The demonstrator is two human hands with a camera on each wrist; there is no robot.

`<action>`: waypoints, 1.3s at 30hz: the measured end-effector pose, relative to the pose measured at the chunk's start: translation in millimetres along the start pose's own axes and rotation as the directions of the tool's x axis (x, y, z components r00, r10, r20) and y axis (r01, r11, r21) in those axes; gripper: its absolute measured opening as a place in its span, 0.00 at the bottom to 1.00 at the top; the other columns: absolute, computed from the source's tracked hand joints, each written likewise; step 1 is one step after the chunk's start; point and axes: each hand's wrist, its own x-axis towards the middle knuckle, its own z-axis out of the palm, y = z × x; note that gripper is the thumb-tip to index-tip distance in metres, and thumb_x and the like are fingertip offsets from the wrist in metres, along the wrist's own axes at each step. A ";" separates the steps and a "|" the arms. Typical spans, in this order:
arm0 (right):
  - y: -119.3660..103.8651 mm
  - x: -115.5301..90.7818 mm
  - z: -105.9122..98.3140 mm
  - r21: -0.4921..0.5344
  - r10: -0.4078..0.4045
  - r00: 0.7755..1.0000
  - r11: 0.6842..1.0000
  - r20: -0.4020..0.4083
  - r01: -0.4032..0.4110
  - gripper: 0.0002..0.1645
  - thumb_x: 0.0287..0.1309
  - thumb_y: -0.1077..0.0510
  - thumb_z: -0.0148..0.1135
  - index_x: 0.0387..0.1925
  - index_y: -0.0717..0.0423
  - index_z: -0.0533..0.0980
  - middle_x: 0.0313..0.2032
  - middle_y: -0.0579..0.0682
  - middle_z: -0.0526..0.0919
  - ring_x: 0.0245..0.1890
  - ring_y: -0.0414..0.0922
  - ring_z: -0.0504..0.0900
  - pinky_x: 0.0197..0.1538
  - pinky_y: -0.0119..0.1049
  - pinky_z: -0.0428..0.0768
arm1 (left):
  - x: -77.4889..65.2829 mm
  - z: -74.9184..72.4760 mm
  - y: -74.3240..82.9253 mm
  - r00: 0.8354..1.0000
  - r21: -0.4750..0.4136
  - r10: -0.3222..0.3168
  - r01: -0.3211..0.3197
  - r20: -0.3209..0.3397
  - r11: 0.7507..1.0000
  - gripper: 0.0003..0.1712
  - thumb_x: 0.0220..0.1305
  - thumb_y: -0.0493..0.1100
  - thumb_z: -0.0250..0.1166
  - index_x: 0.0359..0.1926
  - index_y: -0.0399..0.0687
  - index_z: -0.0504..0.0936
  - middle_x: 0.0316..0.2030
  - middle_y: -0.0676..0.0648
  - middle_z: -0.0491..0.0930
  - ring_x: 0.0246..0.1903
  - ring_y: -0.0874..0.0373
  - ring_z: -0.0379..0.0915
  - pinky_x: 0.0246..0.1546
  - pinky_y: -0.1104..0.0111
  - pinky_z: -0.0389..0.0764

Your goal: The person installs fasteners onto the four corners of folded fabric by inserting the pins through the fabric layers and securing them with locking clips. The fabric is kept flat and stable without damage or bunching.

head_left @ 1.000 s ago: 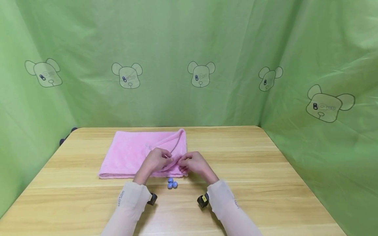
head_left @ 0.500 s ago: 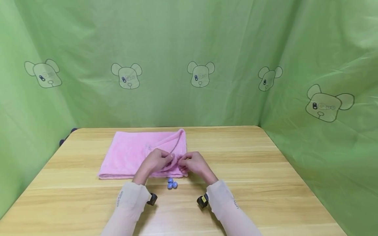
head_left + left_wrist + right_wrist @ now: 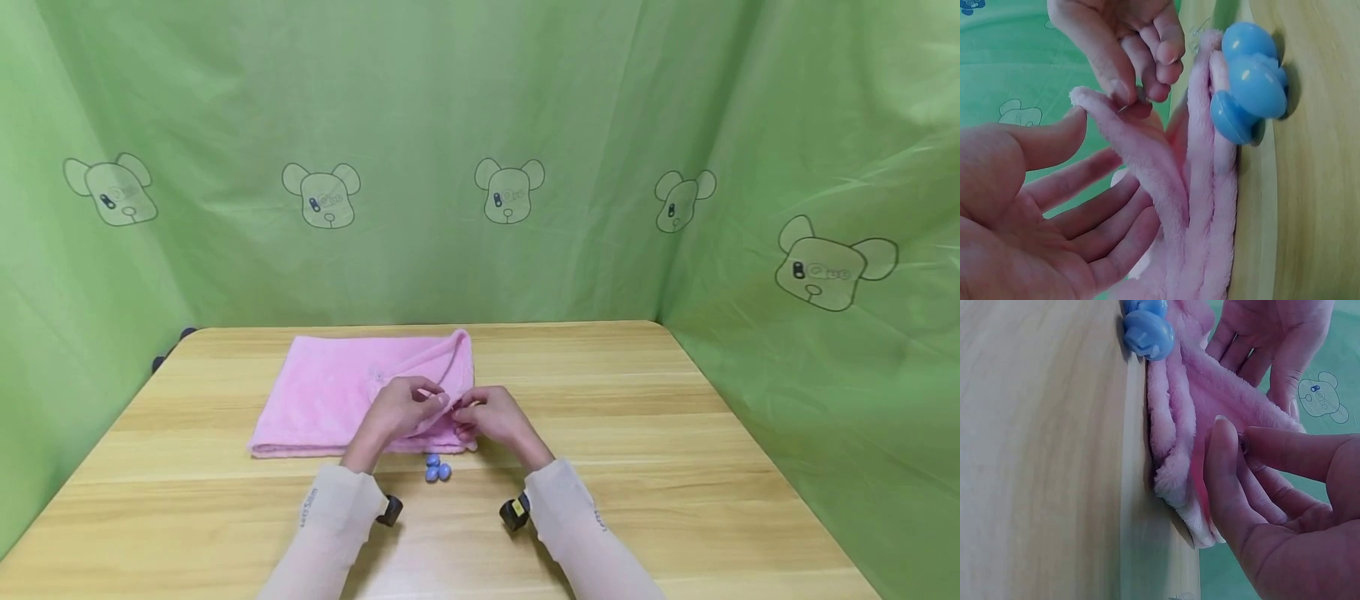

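Note:
A folded pink plush blanket (image 3: 322, 392) lies on the table, its near right corner lifted as a flap. My left hand (image 3: 401, 408) holds the flap's edge, thumb on one face and fingers spread along the other. In the right wrist view, my right hand (image 3: 1279, 487) pinches a small, dark, round piece (image 3: 1244, 443) between thumb and forefinger, close against the flap. What that piece is cannot be made out. Several glossy blue mushroom-shaped pieces (image 3: 1254, 81) sit in a cluster at the blanket's near edge.
The wooden table (image 3: 637, 467) extends to both sides and in front of the blanket. Green curtains (image 3: 420, 100) with bear-head outlines hang behind and at the sides. A dark object (image 3: 187, 332) shows past the table's far left corner.
My left fingertips have shifted slightly right along the flap, and the flap edge now lies flatter between both hands. The right hand and the blue pieces have barely moved.

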 end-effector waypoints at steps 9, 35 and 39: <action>-1.3 -3.4 -3.8 -0.082 -0.034 0.999 0.996 0.026 0.036 0.10 0.48 0.70 0.68 0.36 0.65 0.81 0.30 0.58 0.84 0.28 0.49 0.83 0.37 0.46 0.84 | 1.0 7.8 2.2 0.999 -0.023 0.022 -0.023 -0.028 0.999 0.15 0.58 0.47 0.71 0.45 0.48 0.84 0.36 0.46 0.85 0.38 0.51 0.79 0.46 0.52 0.78; -0.8 -0.3 0.9 0.129 0.075 0.996 0.988 0.043 -0.080 0.09 0.68 0.65 0.53 0.33 0.70 0.74 0.32 0.58 0.80 0.33 0.51 0.83 0.42 0.42 0.84 | 1.2 9.5 3.3 0.998 -0.019 0.048 -0.049 -0.031 0.999 0.14 0.50 0.35 0.74 0.41 0.47 0.85 0.28 0.51 0.84 0.27 0.59 0.78 0.37 0.59 0.81; -0.8 -0.1 0.7 0.137 0.081 0.996 0.987 0.030 -0.085 0.09 0.67 0.66 0.54 0.36 0.72 0.74 0.33 0.60 0.81 0.33 0.52 0.83 0.43 0.42 0.84 | 0.6 8.9 3.9 0.999 -0.030 0.040 -0.041 -0.024 0.999 0.14 0.50 0.36 0.74 0.41 0.48 0.85 0.28 0.50 0.84 0.28 0.59 0.78 0.38 0.59 0.81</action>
